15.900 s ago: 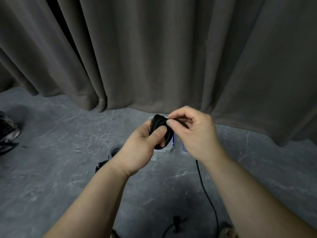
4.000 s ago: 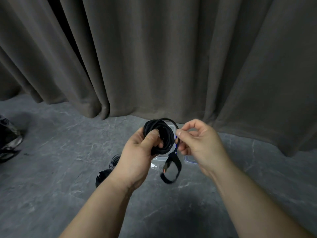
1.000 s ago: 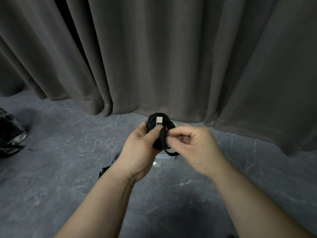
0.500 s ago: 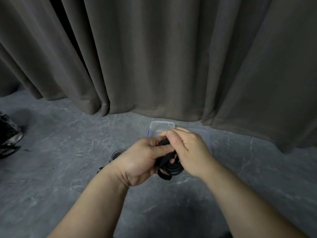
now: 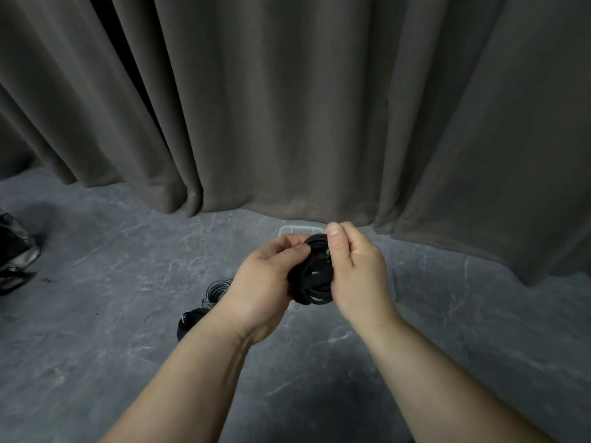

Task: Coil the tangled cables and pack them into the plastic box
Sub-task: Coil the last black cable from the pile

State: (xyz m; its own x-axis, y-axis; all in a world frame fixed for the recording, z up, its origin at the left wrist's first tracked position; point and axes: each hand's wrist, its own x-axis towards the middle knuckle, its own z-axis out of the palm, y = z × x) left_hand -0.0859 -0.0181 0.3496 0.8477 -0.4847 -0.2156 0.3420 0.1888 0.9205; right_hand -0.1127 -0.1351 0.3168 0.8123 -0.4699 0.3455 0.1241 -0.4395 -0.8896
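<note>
A coiled black cable (image 5: pixel 311 276) is held between both hands above the floor. My left hand (image 5: pixel 265 286) grips the coil's left side with the thumb on top. My right hand (image 5: pixel 356 273) holds its right side, thumb pressed over the coil's upper edge. The clear plastic box (image 5: pixel 294 230) lies on the floor behind my hands, mostly hidden; its lid (image 5: pixel 385 251) shows past my right hand. A grey coiled cable (image 5: pixel 216 289) and a black coiled cable (image 5: pixel 190 319) lie on the floor left of my left wrist.
A dark curtain (image 5: pixel 287 107) hangs across the whole back, its hem reaching the grey marbled floor (image 5: pixel 112 298). A dark crumpled bag (image 5: pixel 14 260) sits at the far left edge.
The loose cable end and strap seen earlier are wrapped into the coil. Over the last half second both hands turned the bundle and raised it slightly; my right thumb now sits over its top.
</note>
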